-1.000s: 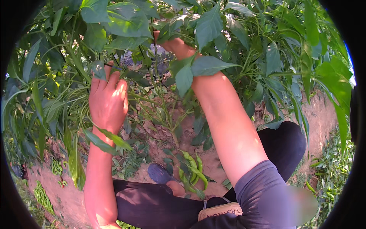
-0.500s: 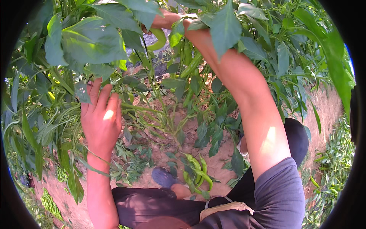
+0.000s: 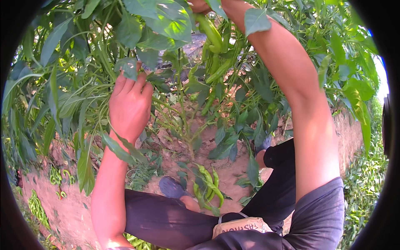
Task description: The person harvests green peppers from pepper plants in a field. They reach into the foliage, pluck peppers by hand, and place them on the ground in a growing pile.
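Note:
My left hand [image 3: 130, 104] is up among the pepper plant's leaves, its fingers curled round thin green stems [image 3: 160, 104]. A leaf covers part of the fingertips. My right hand [image 3: 199, 6] reaches to the top edge of the view, its fingers mostly hidden by leaves and the frame edge. Directly below it is a light green pepper [image 3: 213, 36], which it appears to hold. More long green peppers [image 3: 219, 71] hang on the plant just under that. Several picked green peppers [image 3: 209, 183] lie on the soil between my legs.
Dense pepper foliage [image 3: 46, 96] surrounds both arms. A dark shoe [image 3: 171, 187] rests near the picked peppers. A tan waist pouch [image 3: 241, 226] sits at my lap. Piles of green peppers [image 3: 37, 210] lie on the ground at left, more beside my left thigh [image 3: 139, 241].
My right hand has moved up and right, with a green pepper below it shifting right too. My left hand has moved right and up, and its fingers are more curled.

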Motion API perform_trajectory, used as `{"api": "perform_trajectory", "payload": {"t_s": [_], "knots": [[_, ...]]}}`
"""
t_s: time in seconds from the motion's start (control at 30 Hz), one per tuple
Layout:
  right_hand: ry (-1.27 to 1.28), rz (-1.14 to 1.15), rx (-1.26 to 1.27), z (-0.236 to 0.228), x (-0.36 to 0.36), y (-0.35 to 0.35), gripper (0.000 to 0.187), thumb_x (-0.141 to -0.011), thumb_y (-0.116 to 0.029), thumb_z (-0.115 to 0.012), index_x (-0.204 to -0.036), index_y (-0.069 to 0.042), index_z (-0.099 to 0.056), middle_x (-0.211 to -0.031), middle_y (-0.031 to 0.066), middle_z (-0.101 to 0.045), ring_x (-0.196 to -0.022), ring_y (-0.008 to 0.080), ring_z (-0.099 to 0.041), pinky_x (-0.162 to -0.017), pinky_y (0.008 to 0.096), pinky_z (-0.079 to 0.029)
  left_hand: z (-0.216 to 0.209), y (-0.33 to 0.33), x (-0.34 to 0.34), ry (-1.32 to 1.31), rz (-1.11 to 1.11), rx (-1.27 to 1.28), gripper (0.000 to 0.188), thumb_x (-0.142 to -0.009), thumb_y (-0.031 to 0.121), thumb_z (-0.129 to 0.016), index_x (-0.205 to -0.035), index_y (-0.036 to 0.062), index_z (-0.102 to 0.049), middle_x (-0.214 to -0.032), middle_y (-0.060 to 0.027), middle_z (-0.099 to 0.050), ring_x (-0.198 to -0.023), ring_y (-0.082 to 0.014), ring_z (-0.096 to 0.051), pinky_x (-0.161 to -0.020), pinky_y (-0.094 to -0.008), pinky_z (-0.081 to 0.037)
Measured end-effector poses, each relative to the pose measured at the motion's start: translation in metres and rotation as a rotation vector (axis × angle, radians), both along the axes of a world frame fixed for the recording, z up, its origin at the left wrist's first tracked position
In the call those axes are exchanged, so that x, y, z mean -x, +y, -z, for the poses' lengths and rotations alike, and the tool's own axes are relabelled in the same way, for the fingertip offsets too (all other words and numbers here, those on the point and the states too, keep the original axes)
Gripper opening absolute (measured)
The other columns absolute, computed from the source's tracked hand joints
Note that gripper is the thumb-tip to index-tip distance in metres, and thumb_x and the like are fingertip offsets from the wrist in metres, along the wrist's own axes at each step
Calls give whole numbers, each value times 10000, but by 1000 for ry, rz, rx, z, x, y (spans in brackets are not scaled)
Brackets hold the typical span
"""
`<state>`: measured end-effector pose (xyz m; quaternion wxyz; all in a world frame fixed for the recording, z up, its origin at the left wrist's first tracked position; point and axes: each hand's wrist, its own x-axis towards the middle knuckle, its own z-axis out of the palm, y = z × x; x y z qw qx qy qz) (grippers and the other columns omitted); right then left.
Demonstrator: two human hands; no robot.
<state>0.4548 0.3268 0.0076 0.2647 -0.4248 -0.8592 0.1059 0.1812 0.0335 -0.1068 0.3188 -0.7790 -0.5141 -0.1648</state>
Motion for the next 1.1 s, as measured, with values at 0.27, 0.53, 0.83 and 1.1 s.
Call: {"api": "perform_trajectory", "payload": {"t_s": [0.27, 0.53, 0.83, 1.1], "knots": [[-114, 77, 15, -26, 0, -37, 374, -1058, -405, -680, -1145, -45, -740, -753, 49, -674, -634, 164, -657, -587, 362, -545, 2, 4, -4, -62, 93, -131, 158, -708, 52, -721, -855, 6, -756, -1130, -175, -751, -1283, -347, -662, -1287, -514, -414], [-186, 127, 95, -51, 20, -105, 354, -1064, -380, -680, -1187, -52, -733, -740, 41, -647, -611, 160, -632, -551, 359, -525, -4, -2, -3, -81, 89, -31, 62, -850, 57, -750, -890, 10, -741, -1128, -170, -726, -1244, -380, -648, -1164, -517, -474], [98, 7, 851, 111, 12, -258, 164, -1054, -162, -698, -1182, -65, -729, -898, 56, -709, -600, 128, -610, -500, 311, -535, 8, 13, -6, -29, 61, -164, 150, -729, 54, -730, -859, 36, -802, -1102, -176, -779, -1387, -331, -638, -1320, -462, -389], [-264, -509, 470, 261, -48, -350, 486, -938, -131, -720, -1395, 12, -636, -1311, 253, -678, -1235, 411, -686, -1061, 486, -567, 11, 18, -6, -55, 138, -184, 210, -721, 86, -754, -915, 21, -802, -1146, -190, -771, -1374, -350, -631, -1319, -469, -376]]}}
